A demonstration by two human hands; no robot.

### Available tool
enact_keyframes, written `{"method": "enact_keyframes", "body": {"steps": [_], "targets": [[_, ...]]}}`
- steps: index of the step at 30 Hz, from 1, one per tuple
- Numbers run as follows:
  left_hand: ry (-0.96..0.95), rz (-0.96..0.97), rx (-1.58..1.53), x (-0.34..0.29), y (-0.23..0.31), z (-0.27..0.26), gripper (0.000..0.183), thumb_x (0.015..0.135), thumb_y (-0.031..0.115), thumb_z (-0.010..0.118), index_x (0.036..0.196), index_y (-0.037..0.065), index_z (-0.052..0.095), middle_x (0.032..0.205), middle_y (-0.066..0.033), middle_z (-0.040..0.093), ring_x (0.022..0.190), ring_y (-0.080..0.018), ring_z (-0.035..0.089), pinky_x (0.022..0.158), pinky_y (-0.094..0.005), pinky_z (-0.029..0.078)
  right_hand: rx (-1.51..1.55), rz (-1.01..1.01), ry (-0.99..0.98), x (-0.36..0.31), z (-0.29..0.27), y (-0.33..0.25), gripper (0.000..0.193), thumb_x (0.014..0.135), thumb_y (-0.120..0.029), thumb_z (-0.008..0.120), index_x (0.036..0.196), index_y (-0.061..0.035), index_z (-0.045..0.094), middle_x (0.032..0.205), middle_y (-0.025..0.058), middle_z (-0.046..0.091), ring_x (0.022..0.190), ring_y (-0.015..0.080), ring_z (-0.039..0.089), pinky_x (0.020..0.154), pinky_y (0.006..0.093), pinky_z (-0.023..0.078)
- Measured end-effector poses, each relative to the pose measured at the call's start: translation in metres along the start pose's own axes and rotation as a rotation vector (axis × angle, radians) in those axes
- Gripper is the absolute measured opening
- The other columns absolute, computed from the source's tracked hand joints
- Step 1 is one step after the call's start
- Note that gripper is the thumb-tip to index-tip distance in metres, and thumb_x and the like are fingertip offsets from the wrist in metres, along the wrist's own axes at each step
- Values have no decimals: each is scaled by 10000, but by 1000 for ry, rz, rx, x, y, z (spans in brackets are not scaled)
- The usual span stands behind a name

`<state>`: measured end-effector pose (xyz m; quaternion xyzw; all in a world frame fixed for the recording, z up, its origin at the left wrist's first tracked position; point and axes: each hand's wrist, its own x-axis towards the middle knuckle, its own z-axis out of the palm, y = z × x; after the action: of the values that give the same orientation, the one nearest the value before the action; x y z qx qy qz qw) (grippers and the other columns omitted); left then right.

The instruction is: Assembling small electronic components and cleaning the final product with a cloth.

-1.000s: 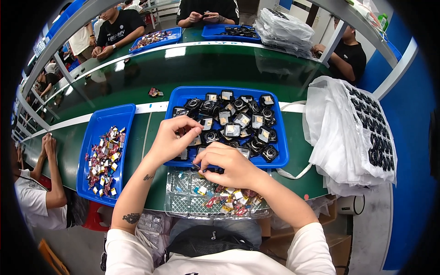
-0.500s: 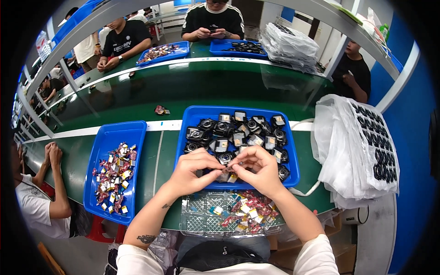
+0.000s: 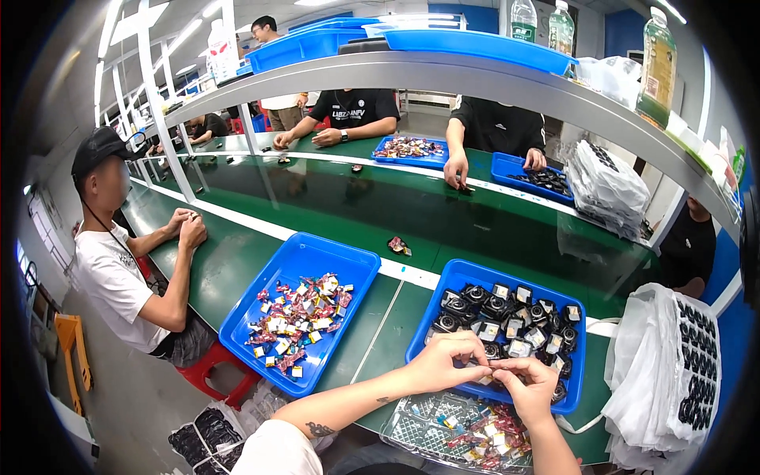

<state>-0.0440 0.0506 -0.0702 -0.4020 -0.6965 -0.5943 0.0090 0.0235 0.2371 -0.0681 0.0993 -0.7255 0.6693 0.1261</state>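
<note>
My left hand point(image 3: 445, 362) and my right hand point(image 3: 529, 384) meet fingertip to fingertip over the near edge of a blue tray point(image 3: 575, 380). Both are closed in a pinch on a small piece, mostly hidden by the fingers. Black camera-like units point(image 3: 518, 324), some with round lens parts and some with pale silver squares, fill that tray. Under my wrists lies a clear plastic compartment tray point(image 3: 412, 419). Small red, white and yellow electronic parts point(image 3: 499, 439) are heaped on its right side.
Left stands another blue tray point(image 3: 348, 261) of similar parts. One small cluster point(image 3: 398, 246) lies on the green belt. White sheets with black pieces point(image 3: 649, 372) are stacked at right. A shelf point(image 3: 475, 71) spans overhead. Co-workers sit left and across; one hand point(image 3: 457, 168) reaches onto the belt.
My view has swung left and up, so the scene sits lower and farther right. My hands stay pinched together over the tray. The co-worker across now reaches one hand down to the belt.
</note>
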Motion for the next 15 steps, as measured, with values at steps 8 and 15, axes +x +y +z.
{"method": "enact_keyframes", "body": {"steps": [8,15], "targets": [[-32,-161,-187,-2,6,3,98,795,74,670,820,2,609,807,-69,647,732,-91,620,604,-223,474,58,14,46,2,-1,1,90,773,59,677,858,41,653,784,81,649,694,113,628,617,223,517],[-71,-74,-105,-1,6,-4,126,834,112,657,901,6,650,809,-62,641,711,-95,616,645,-240,488,180,106,-9,4,-5,-3,54,825,16,642,851,62,630,763,127,662,656,152,652,598,250,550]]}}
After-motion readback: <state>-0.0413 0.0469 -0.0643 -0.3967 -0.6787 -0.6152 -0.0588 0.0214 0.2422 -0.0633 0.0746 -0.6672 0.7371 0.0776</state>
